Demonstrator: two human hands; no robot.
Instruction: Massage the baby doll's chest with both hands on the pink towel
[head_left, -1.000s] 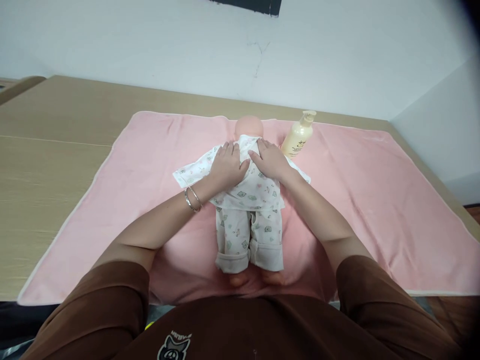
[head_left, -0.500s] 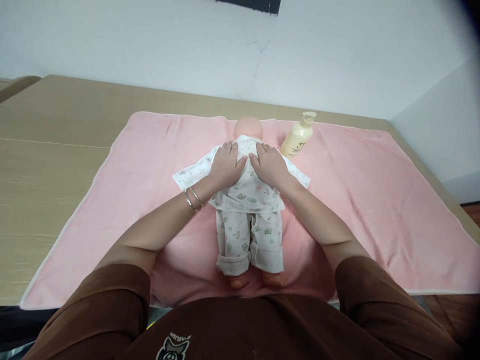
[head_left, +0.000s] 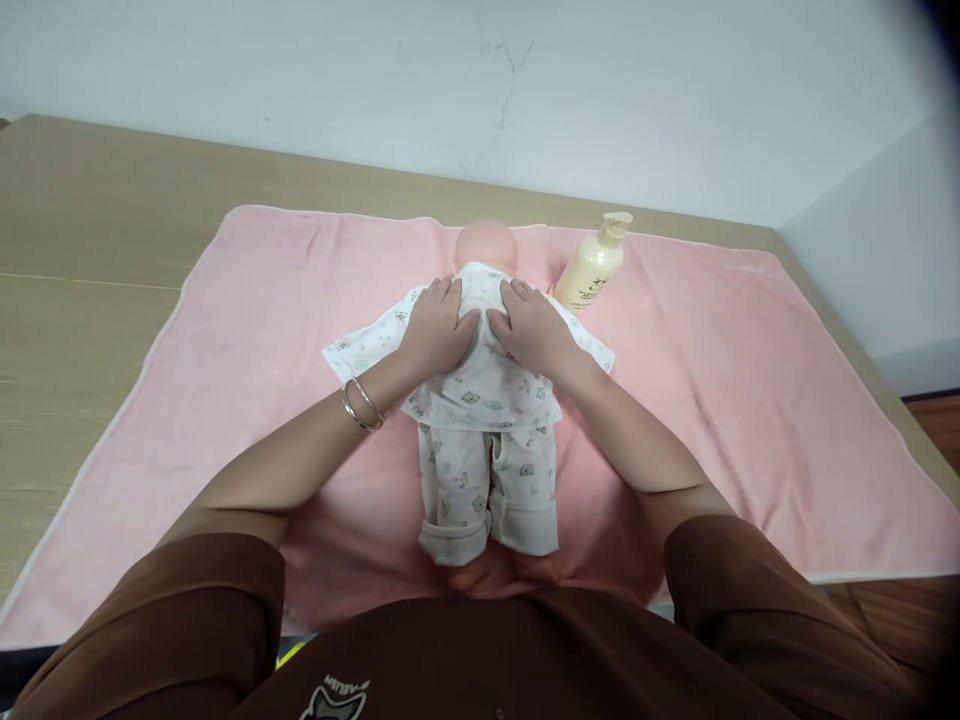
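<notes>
A baby doll (head_left: 487, 245) lies face down, its bald head pointing away from me and its feet towards me. It wears a white patterned shirt (head_left: 487, 400) and matching trousers (head_left: 457, 480) with rolled cuffs. My left hand (head_left: 436, 328) rests flat on the left of the doll's upper back, fingers extended. On the right side, my right hand (head_left: 536, 325) lies flat in the same way, the thumbs pointing towards each other with a small gap. Neither hand grips anything. The doll's face is hidden.
Under the doll a pink blanket (head_left: 247, 330) covers much of a wooden table (head_left: 90, 220). A cream pump bottle (head_left: 592, 270) stands on the blanket just beyond the doll's right shoulder. Behind the table rises a white wall (head_left: 337, 90).
The view has shifted a little, so the doll and blanket sit slightly further left in the picture. Both hands stay flat on the doll's back, with hardly any shift.
</notes>
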